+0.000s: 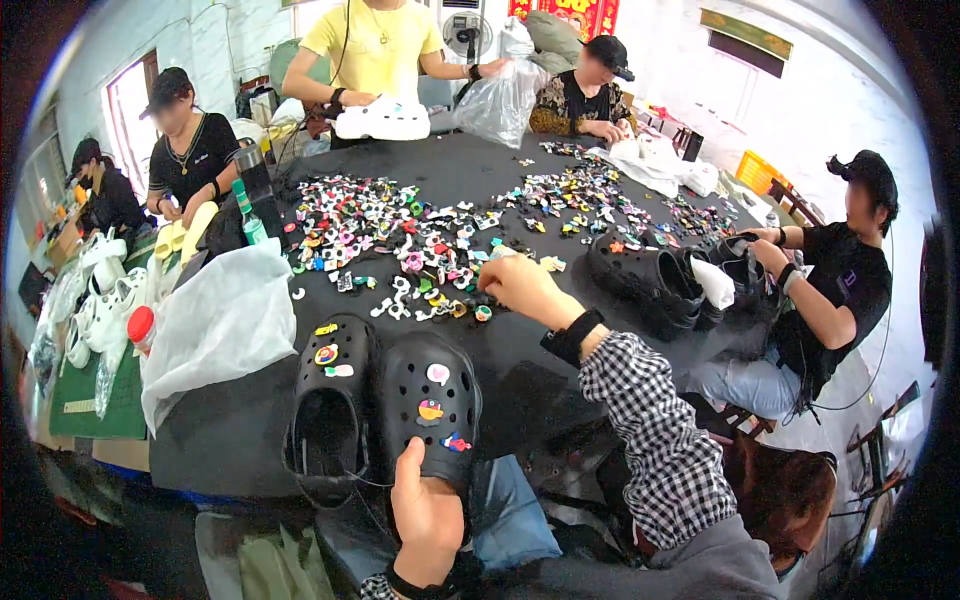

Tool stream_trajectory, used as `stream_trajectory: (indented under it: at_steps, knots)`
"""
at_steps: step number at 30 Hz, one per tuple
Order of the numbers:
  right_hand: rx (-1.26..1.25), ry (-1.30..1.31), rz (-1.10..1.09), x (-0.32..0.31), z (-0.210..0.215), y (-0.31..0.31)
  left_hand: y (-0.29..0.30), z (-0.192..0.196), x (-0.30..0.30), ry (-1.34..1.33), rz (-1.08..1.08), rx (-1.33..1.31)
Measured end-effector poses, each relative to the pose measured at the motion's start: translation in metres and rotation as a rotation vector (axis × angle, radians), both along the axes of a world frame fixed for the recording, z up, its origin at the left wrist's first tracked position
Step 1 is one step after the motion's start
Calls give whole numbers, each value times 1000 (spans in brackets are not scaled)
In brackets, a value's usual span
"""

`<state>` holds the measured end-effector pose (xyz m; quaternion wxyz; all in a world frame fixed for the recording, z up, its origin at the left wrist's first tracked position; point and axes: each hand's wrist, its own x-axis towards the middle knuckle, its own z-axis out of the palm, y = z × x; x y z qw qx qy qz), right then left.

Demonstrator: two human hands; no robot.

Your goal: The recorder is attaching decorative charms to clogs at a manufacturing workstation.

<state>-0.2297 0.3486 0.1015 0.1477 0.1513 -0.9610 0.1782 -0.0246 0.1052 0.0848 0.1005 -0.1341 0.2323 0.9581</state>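
A black clog (428,375) with round holes is gripped in my left hand (428,512), the thumb lying over its upper. On that upper sit several colourful shoe charms, among them a pale heart-shaped one (438,373). A second black clog (330,425), also with charms, lies beside it to the left, its opening facing me. My right hand (530,288) is over the near edge of a heap of small shoe charms (400,225), its fingers bent together and pointing down. Whatever is between those fingertips cannot be made out.
White sheeting (225,325) drapes over the table's left side by a green bottle (248,215). More black clogs (645,275) stand right, where a co-worker (835,270) handles one. Across the table, a person in yellow (380,50) holds a white clog (382,120). Others work nearby.
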Motion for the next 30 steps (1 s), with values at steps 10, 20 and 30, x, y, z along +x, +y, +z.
stream_trajectory:
  at_steps: [10,20,30]
  knots:
    - [-372,-140,91,-7,-17,11,2,2,7,24,25,0]
    - [-1094,-632,136,1,-2,22,-1,-16,8,-45,-14,43]
    - [-1142,-540,90,4,-4,26,0,-4,8,0,6,29]
